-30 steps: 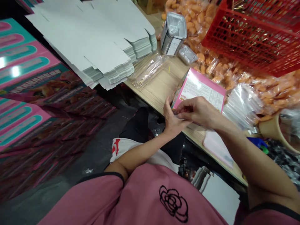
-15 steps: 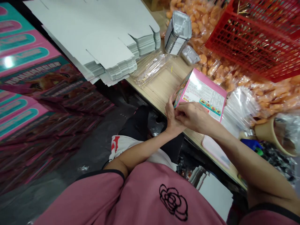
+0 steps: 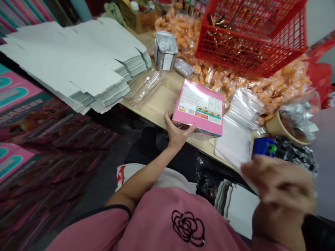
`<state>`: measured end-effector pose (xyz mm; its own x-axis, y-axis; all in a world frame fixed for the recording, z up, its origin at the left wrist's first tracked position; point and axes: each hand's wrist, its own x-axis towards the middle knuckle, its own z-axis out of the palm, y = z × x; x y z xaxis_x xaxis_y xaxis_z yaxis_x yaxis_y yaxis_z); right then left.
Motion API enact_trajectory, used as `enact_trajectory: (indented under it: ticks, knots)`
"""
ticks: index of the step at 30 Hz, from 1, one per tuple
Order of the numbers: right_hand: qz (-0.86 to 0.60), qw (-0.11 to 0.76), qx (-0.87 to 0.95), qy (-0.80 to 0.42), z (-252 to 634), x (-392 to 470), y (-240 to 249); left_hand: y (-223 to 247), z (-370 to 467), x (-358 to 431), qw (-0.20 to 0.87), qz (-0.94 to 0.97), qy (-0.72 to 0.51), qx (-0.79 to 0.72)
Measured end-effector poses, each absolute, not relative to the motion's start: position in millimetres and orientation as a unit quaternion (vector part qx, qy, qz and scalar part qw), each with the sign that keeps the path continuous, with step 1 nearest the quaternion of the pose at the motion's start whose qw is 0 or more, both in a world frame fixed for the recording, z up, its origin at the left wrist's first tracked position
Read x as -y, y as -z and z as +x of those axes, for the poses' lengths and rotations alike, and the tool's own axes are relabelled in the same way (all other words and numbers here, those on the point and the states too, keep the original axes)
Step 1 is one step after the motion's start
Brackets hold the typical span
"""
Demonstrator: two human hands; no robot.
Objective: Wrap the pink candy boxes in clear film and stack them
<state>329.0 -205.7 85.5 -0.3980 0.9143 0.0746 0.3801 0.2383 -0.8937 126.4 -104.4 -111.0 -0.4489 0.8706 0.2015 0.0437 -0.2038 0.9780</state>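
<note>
A pink box (image 3: 201, 101) with a white printed label rests on the wooden table near its front edge. My left hand (image 3: 176, 133) grips its near left corner, fingers along the left side and thumb on the near face. Off to the lower right, away from the box, my right hand (image 3: 281, 183) is raised and smeared by motion. Its fingers look bent, but I cannot make out whether anything is between them. Closest to that hand are a blue tape dispenser-like object (image 3: 263, 146) with a green part and a sheet of clear plastic bags (image 3: 232, 141).
Stacked white flat cartons (image 3: 75, 59) overhang the table's left side. Foil trays (image 3: 166, 50), thin packaged sticks (image 3: 146, 87), bagged orange pieces (image 3: 277, 85) and a red basket (image 3: 235, 48) stand behind. A beige tub (image 3: 281, 127) lies at right; printed boxes (image 3: 31, 122) are piled at left.
My right hand has left the box's near side and swung down to the right. My left hand now grips the box corner. The box sits turned more squarely, and the view has shifted.
</note>
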Motion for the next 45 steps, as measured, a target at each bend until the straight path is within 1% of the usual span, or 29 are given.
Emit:
enact_trajectory:
  ticks: [1, 3, 5, 6, 7, 8, 10, 12, 13, 14, 15, 16, 17, 18, 19, 21, 24, 26, 29, 33, 37, 39, 42, 45]
  knots:
    - [-0.456, 0.367, 0.675, -0.449, 352.6, 231.3, -76.6, 109.0, 126.8, 104.4, 0.324, 0.415, -0.652, -0.545]
    - [-0.488, 0.397, 0.603, -0.490, 392.5, 282.9, -43.6, 106.7, 126.5, 104.0, 0.336, 0.409, -0.650, -0.545]
    - [-0.564, 0.494, 0.498, -0.437, 414.5, 331.9, 5.3, 107.5, 125.2, 102.9, 0.334, 0.411, -0.647, -0.548]
    - [-0.602, 0.525, 0.459, -0.390, 417.4, 354.5, 33.0, 109.0, 124.3, 102.0, 0.328, 0.417, -0.646, -0.549]
    - [-0.646, 0.500, 0.444, -0.368, 415.1, 375.2, 61.3, 110.9, 123.4, 100.9, 0.320, 0.426, -0.646, -0.548]
    - [-0.686, 0.457, 0.446, -0.349, 408.6, 393.4, 88.7, 112.9, 122.6, 99.8, 0.312, 0.435, -0.646, -0.544]
    - [-0.739, 0.334, 0.472, -0.346, 388.7, 419.4, 136.7, 115.6, 121.7, 97.9, 0.302, 0.448, -0.648, -0.536]
    - [-0.773, 0.239, 0.485, -0.333, 369.6, 426.2, 169.4, 115.1, 121.8, 97.0, 0.304, 0.444, -0.648, -0.539]
    - [-0.795, 0.217, 0.479, -0.302, 362.7, 420.9, 178.6, 113.5, 122.1, 97.1, 0.311, 0.435, -0.646, -0.545]
    - [-0.818, 0.214, 0.472, -0.251, 357.9, 409.4, 183.1, 111.3, 122.5, 97.4, 0.320, 0.423, -0.643, -0.552]
    - [-0.833, 0.224, 0.472, -0.185, 354.5, 392.2, 183.1, 108.9, 123.0, 97.9, 0.330, 0.409, -0.641, -0.560]
    - [-0.834, 0.252, 0.479, -0.111, 351.7, 370.1, 179.3, 106.4, 123.4, 98.6, 0.337, 0.396, -0.637, -0.569]
    - [-0.815, 0.298, 0.495, -0.040, 348.6, 344.5, 172.7, 104.3, 123.7, 99.2, 0.340, 0.387, -0.634, -0.577]
    - [-0.774, 0.363, 0.519, 0.021, 344.4, 317.0, 164.1, 102.7, 124.0, 99.7, 0.340, 0.382, -0.632, -0.583]
    - [-0.727, 0.408, 0.549, 0.068, 338.7, 289.5, 154.7, 101.7, 124.1, 100.0, 0.337, 0.382, -0.630, -0.586]
    - [-0.635, 0.457, 0.610, 0.125, 323.6, 240.5, 137.0, 101.5, 124.2, 100.0, 0.332, 0.390, -0.629, -0.585]
    - [-0.557, 0.468, 0.667, 0.163, 300.4, 195.8, 119.3, 103.6, 124.0, 98.8, 0.335, 0.397, -0.638, -0.568]
    - [-0.529, 0.472, 0.686, 0.167, 292.6, 184.7, 112.4, 105.2, 123.8, 97.8, 0.334, 0.399, -0.643, -0.562]
    - [-0.532, 0.484, 0.682, 0.133, 295.7, 178.8, 101.7, 107.0, 123.3, 97.2, 0.329, 0.402, -0.644, -0.562]
    - [-0.550, 0.534, 0.641, 0.039, 311.6, 162.1, 81.9, 107.7, 122.0, 97.2, 0.317, 0.409, -0.636, -0.572]
    - [-0.512, 0.606, 0.602, -0.086, 319.4, 138.6, 70.3, 107.4, 120.9, 97.6, 0.312, 0.409, -0.633, -0.578]
    - [-0.503, 0.632, 0.575, -0.130, 318.5, 131.0, 69.5, 107.2, 120.5, 98.0, 0.312, 0.410, -0.633, -0.578]
    - [-0.516, 0.650, 0.540, -0.139, 314.5, 126.2, 70.3, 106.3, 120.5, 98.5, 0.317, 0.411, -0.630, -0.578]
    - [-0.543, 0.638, 0.537, -0.103, 311.5, 124.4, 71.7, 104.6, 121.4, 98.4, 0.325, 0.406, -0.635, -0.572]
